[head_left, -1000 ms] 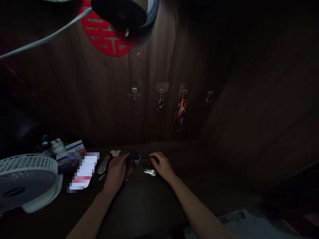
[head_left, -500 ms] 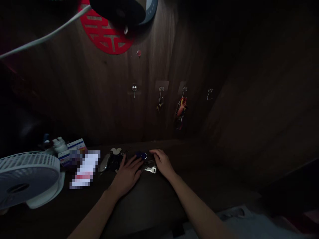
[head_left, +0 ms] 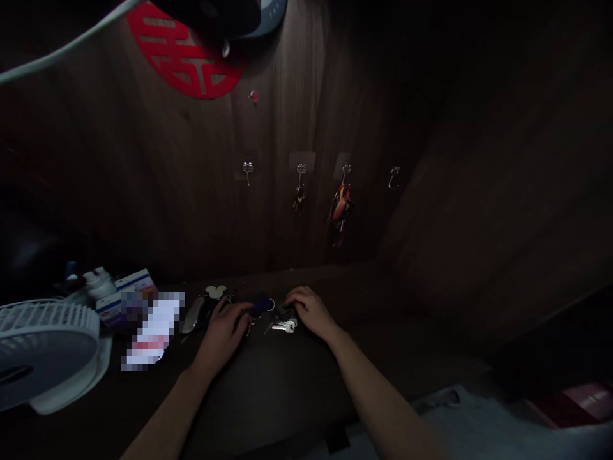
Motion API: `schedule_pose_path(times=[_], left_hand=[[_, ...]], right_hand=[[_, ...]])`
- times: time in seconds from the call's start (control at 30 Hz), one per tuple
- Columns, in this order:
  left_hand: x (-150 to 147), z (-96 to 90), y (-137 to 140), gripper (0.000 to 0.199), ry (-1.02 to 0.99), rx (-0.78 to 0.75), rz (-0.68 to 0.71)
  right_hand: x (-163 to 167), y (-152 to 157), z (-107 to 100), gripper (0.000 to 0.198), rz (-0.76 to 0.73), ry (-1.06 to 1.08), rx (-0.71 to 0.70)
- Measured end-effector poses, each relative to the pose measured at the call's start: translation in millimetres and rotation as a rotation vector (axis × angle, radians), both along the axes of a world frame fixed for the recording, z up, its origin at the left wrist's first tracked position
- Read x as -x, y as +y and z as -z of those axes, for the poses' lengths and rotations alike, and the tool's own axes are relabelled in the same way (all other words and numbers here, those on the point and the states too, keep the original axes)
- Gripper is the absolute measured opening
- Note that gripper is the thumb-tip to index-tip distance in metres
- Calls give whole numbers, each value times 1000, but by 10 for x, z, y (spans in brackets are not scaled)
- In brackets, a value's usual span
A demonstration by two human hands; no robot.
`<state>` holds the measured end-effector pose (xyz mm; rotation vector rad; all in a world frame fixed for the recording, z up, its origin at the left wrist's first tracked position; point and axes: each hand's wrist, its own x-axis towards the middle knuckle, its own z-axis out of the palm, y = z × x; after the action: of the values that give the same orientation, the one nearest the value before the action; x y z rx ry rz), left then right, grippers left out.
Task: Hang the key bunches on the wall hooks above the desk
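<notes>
On the dark wooden surface, my left hand (head_left: 224, 331) has its fingers bent and apart over the edge of a dark bunch with a black fob (head_left: 205, 313) and a pale mouse-head-shaped charm (head_left: 215, 292). Between my hands lie a dark blue tag (head_left: 261, 305) with a ring and several loose keys, among them a bright silver key (head_left: 285, 326). My right hand (head_left: 312, 314) rests at the right side of these keys, its fingers loosely curved and touching or just over them. Shadow hides its fingertips. Neither hand lifts anything.
On the back panel are metal hooks, with a small key bunch (head_left: 299, 199) and an orange key bunch (head_left: 341, 203) hanging. A white fan (head_left: 48, 351), boxes (head_left: 136, 281), white bottles (head_left: 99, 283) and a blurred paper (head_left: 158, 322) stand or lie left. A red ornament (head_left: 191, 64) is above.
My left hand has drawn back to the left, off the blue tag, uncovering it and more keys. My right hand has stayed beside the keys. The whole view has shifted slightly.
</notes>
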<state>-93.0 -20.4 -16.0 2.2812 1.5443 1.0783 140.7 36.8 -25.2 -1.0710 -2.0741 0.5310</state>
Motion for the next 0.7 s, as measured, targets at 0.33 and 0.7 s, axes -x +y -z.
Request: schedule_pose_path(times=[0.33,0.7], left_hand=[[59,-17,-4,22,-81,-126,-154],[-353,-43,-162,21,244,-68,414]], right_hand=[[61,-138,-132,26,-119,-235,7],[-60,44,-24,21,75,-282,-19]])
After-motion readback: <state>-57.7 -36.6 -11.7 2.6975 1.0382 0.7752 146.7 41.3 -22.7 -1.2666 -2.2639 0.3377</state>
